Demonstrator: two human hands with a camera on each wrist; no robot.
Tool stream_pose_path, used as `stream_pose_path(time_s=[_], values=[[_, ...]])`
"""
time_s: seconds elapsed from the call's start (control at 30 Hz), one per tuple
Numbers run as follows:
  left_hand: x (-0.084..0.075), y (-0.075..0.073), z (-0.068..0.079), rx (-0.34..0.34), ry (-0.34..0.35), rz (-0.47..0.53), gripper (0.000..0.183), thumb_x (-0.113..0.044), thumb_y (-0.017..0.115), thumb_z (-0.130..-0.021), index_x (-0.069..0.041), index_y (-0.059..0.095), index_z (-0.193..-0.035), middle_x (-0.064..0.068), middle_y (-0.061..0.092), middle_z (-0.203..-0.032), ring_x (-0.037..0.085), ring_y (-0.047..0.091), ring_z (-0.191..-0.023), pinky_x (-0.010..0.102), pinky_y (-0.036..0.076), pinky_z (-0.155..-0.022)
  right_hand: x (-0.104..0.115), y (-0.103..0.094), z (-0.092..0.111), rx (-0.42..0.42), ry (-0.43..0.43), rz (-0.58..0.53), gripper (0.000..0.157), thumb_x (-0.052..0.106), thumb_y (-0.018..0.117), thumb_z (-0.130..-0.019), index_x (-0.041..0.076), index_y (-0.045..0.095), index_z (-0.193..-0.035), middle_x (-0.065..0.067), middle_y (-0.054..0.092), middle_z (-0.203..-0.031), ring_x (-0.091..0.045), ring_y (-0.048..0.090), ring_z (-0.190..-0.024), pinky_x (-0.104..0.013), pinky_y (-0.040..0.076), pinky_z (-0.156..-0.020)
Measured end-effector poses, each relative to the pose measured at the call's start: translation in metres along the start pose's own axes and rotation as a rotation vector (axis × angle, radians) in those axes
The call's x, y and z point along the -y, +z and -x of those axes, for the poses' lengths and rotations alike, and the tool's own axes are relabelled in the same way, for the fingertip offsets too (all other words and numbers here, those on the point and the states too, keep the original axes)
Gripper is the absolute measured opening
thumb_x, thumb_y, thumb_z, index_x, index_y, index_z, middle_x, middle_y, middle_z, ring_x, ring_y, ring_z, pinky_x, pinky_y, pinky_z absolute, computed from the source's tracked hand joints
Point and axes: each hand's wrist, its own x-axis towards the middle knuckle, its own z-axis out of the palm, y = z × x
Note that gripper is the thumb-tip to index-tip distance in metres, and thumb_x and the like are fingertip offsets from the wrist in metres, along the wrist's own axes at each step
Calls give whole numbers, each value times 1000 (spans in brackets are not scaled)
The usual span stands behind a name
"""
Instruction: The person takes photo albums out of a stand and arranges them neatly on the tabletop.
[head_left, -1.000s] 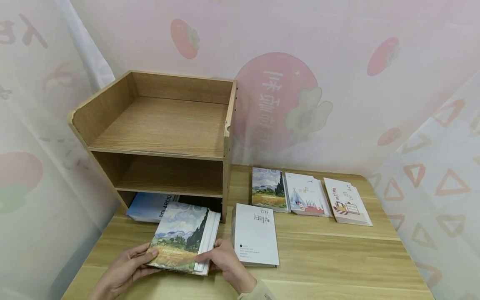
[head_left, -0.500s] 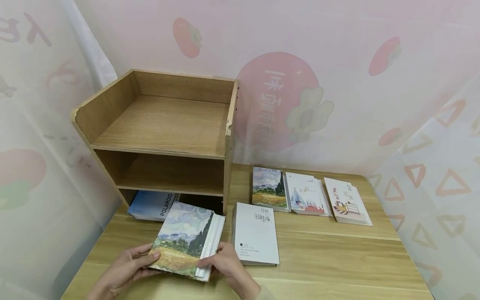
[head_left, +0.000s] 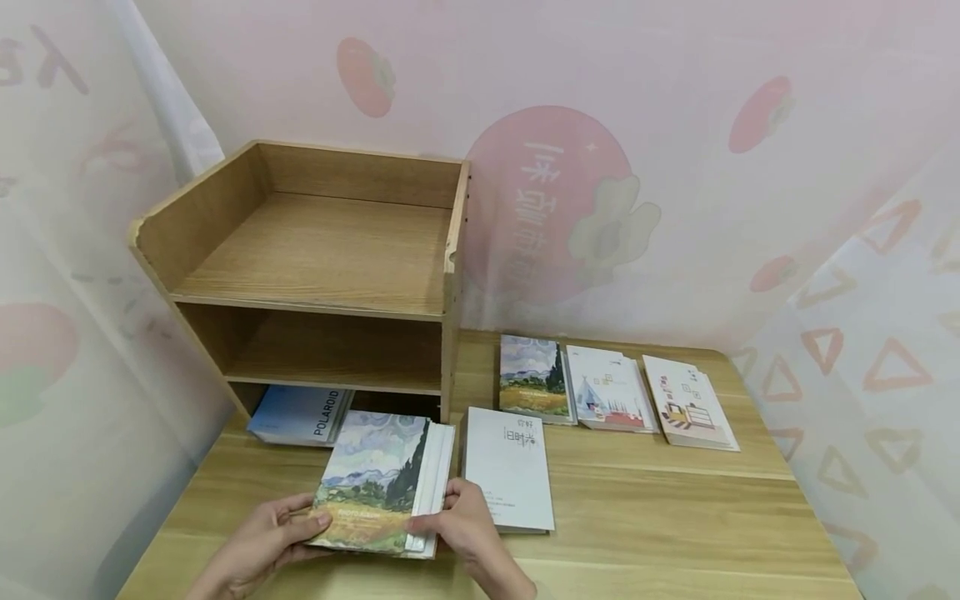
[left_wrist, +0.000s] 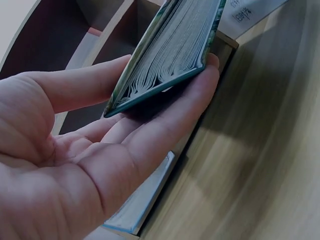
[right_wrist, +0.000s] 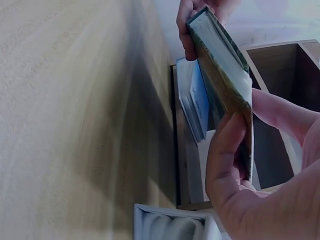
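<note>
Both hands hold a photo album (head_left: 371, 479) with a painted landscape cover, in front of the wooden shelf unit. My left hand (head_left: 266, 537) grips its lower left corner, thumb on the cover and fingers underneath. On the lower right edge, my right hand (head_left: 468, 521) pinches it. White pages stick out along the right side. Seen from the left wrist, the album (left_wrist: 165, 65) is raised off the table, its page edges towards the camera. In the right wrist view a shadow lies on the table below the album (right_wrist: 222, 75).
A blue POLAROID album (head_left: 296, 412) lies in the bottom compartment of the shelf unit (head_left: 315, 250), jutting out. To the right is a white album (head_left: 507, 471). Behind stand a landscape album (head_left: 532, 375), a tent-picture album (head_left: 607, 392) and a room-picture album (head_left: 686, 404) on the table (head_left: 637, 525).
Both hands have shifted the landscape album slightly right, uncovering more of the blue album's lettering. It tilted clockwise, then came back nearly straight. The head view has swayed a little.
</note>
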Motion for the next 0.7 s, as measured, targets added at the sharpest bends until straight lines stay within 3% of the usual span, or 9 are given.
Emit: stream_pose_path(time_s=[0.17, 0.27, 0.4, 0.6, 0.7], values=[[-5, 5, 0, 19, 6, 5, 86, -10, 60, -100, 26, -7, -140, 41, 43, -133, 37, 56, -118, 50, 48, -95, 1, -7, 1, 8, -16, -16, 37, -3, 85, -69, 1, 58, -94, -4, 63, -70, -12, 49, -56, -26, 42, -51], [-7, 9, -1, 21, 2, -1, 86, -9, 60, -99, 28, -7, -138, 36, 52, -127, 34, 58, -116, 49, 49, -94, -1, -11, 0, 17, -8, -20, 37, -4, 85, -69, 1, 58, -95, -4, 64, -72, -12, 50, -57, -26, 42, -52], [-7, 12, -3, 13, -9, -14, 85, -8, 61, -99, 29, -6, -137, 32, 58, -122, 33, 59, -113, 48, 50, -93, -3, -16, -1, 21, 4, -19, 37, -3, 85, -69, 2, 58, -93, 0, 57, -66, -11, 43, -54, -25, 37, -51], [-8, 19, -8, 31, -15, -12, 88, -10, 63, -98, 29, -6, -137, 29, 60, -119, 33, 60, -112, 48, 51, -92, -5, -25, 0, 34, -18, -57, 37, -10, 81, -70, -1, 61, -99, -3, 65, -73, -12, 57, -60, -27, 50, -57], [-8, 24, -11, 31, -13, -23, 88, -12, 63, -98, 29, -5, -137, 26, 61, -117, 31, 62, -109, 49, 51, -91, -5, -31, 1, 48, -13, -67, 36, -11, 80, -71, -1, 61, -100, -3, 65, -73, -12, 56, -59, -27, 50, -56]])
